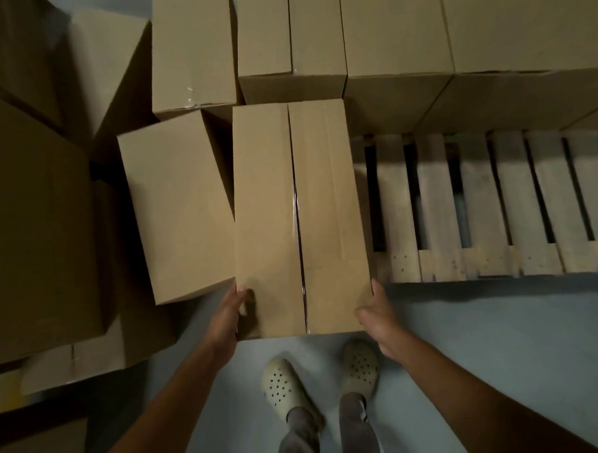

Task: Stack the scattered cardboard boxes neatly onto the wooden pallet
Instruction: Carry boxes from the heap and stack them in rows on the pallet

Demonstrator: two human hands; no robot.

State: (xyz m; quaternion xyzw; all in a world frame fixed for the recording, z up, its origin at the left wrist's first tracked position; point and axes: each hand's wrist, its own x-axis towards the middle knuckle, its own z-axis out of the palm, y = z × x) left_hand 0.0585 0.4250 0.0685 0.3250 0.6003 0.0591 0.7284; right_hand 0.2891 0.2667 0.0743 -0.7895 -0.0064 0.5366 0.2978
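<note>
pallet (478,198) | cardboard boxes (395,33) along far side | floor (502,354) | scattered boxes (176,204) left

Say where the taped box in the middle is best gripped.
At the near corners of the box, left hand from its left side, right hand from its right: it is long, flat-faced, with no handles showing, and its top seam is taped.

Tan cardboard boxes (295,206), pale wooden pallet (478,201), perhaps grey-blue floor (484,338), perforated beige clogs (284,384)
</note>
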